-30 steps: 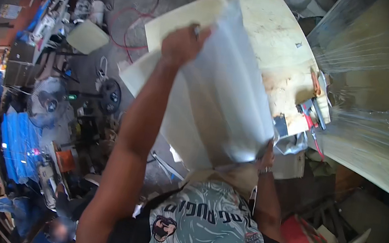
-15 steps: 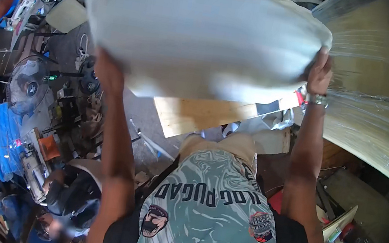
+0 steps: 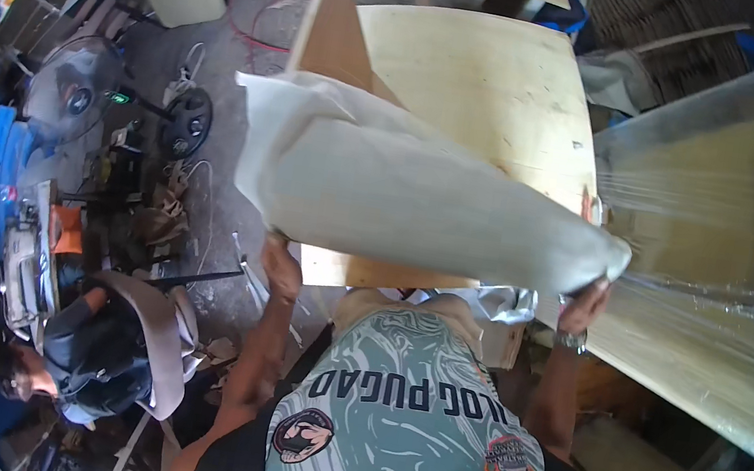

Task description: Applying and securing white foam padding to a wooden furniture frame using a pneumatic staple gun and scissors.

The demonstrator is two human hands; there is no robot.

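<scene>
Above a cluttered workshop floor [image 3: 220,241], both the left hand [image 3: 281,260] and right hand [image 3: 585,301] are gripping, fingers curled, a white cushion [image 3: 402,195] over the plywood board [image 3: 477,85], whose bulk could be slipping loose.

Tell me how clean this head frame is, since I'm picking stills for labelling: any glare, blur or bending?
Head view: strong fisheye bending and a black rim; glare on the clear plastic wrap; the white cushion, held by the left hand and right hand, looks slightly soft; the left floor clutter is dimmer.
</scene>
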